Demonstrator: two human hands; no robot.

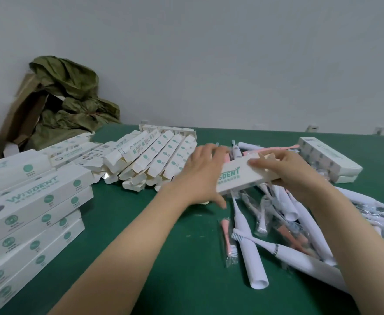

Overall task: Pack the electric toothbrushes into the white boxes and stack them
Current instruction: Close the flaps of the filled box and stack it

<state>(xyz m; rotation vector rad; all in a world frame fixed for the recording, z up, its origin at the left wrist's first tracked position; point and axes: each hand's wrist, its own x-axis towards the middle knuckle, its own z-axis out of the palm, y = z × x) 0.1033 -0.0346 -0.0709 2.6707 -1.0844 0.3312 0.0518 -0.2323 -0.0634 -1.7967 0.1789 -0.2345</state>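
Observation:
I hold one long white box (238,178) with green lettering over the table, lying crosswise. My left hand (200,173) grips its left end, thumb underneath. My right hand (286,169) holds its right end, with fingers at the open end flap. Below and to the right lies a loose pile of white electric toothbrushes (252,253) and wrapped brush heads (228,237), some pink. Whether a toothbrush is inside the held box is hidden.
A stack of packed white boxes (34,214) stands at the left. Several open empty boxes (154,158) lie fanned at the middle back. More boxes (329,158) sit at the far right. A cardboard box with green wrapping (68,101) stands back left on the green table (163,258).

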